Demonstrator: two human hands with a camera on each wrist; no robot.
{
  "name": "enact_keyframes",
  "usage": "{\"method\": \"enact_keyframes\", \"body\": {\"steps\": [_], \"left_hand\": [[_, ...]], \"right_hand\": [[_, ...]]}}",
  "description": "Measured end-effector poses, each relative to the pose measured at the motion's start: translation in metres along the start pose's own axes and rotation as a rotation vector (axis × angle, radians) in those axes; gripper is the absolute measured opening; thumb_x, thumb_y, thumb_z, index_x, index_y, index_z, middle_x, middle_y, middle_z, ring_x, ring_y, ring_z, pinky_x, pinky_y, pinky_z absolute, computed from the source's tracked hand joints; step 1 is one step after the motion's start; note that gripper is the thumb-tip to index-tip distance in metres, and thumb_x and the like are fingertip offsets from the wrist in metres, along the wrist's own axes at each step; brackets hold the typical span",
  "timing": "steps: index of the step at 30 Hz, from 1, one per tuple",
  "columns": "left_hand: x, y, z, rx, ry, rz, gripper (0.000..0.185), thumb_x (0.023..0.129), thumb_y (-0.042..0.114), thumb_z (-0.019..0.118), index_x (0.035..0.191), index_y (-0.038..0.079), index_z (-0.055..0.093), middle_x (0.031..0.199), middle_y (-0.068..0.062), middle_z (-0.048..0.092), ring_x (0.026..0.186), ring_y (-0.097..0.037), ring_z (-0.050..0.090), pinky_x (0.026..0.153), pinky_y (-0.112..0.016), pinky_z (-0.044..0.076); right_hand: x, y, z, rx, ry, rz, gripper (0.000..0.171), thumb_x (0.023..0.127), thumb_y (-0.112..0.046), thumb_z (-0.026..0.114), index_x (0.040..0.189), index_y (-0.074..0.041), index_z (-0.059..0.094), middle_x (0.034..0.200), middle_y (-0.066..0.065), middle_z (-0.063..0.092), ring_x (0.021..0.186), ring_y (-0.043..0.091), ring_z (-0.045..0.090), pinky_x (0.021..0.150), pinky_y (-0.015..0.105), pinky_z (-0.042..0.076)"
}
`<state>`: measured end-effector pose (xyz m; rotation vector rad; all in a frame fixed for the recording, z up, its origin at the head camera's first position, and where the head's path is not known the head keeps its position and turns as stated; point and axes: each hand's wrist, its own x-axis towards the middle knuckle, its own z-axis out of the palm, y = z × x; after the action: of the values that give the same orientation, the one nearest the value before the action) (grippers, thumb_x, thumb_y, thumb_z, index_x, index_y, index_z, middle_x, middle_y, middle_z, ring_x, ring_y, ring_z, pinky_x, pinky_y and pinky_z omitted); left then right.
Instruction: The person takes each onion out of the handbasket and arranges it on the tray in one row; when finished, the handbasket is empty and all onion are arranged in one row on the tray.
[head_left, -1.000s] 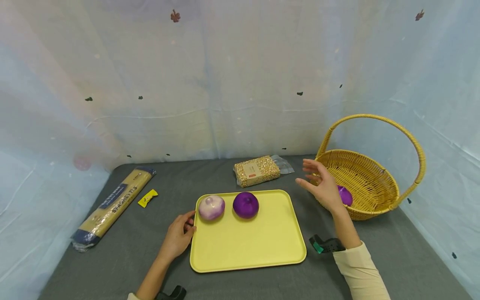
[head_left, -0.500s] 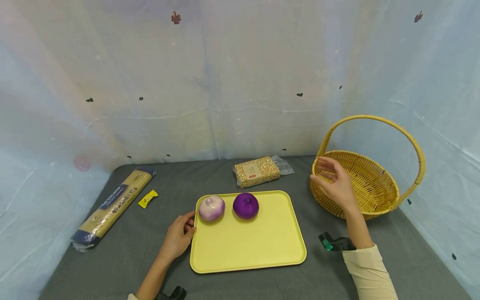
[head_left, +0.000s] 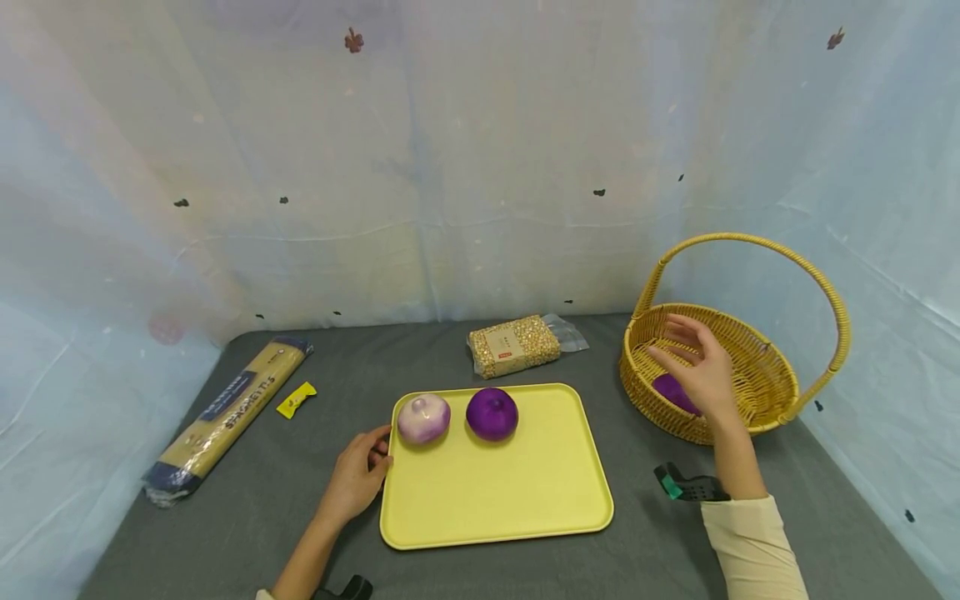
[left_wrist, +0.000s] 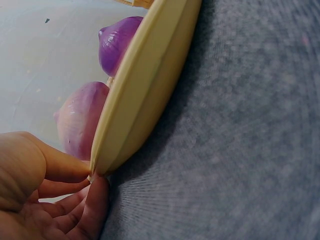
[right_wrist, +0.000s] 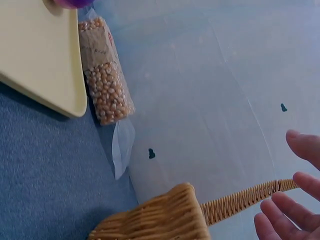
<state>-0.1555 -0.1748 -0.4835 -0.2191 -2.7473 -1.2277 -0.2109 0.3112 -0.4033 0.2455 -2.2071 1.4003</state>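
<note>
My left hand grips the left rim of a yellow tray; the left wrist view shows the thumb on top of the rim and fingertips under it. On the tray's far half sit a pale purple-and-white onion and a dark purple onion. Over the left part of a wicker basket hovers my right hand, fingers apart and nothing between them. Below it, inside the basket, lies another purple onion, partly covered by the hand.
Behind the tray lies a clear bag of corn kernels. A long spaghetti pack and a small yellow wrapped packet are on the left of the grey table. The basket's tall handle arches above it; a pale curtain hangs behind.
My right hand has moved to the right, further over the basket. More of the onion in the basket shows on the hand's left side. My left hand and the tray stay put.
</note>
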Motion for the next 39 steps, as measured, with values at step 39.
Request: {"method": "enact_keyframes", "body": {"steps": [39], "left_hand": [[0.000, -0.003, 0.002, -0.008, 0.018, 0.014, 0.041, 0.081, -0.003, 0.064, 0.121, -0.005, 0.056, 0.089, -0.005, 0.054, 0.076, -0.012, 0.050, 0.068, -0.028, 0.042]], "right_hand": [[-0.009, 0.024, -0.035, -0.272, 0.036, 0.260, 0.060, 0.087, -0.031, 0.065, 0.138, -0.011, 0.043, 0.132, 0.014, 0.046, 0.118, 0.027, 0.046, 0.088, 0.021, 0.044]]}}
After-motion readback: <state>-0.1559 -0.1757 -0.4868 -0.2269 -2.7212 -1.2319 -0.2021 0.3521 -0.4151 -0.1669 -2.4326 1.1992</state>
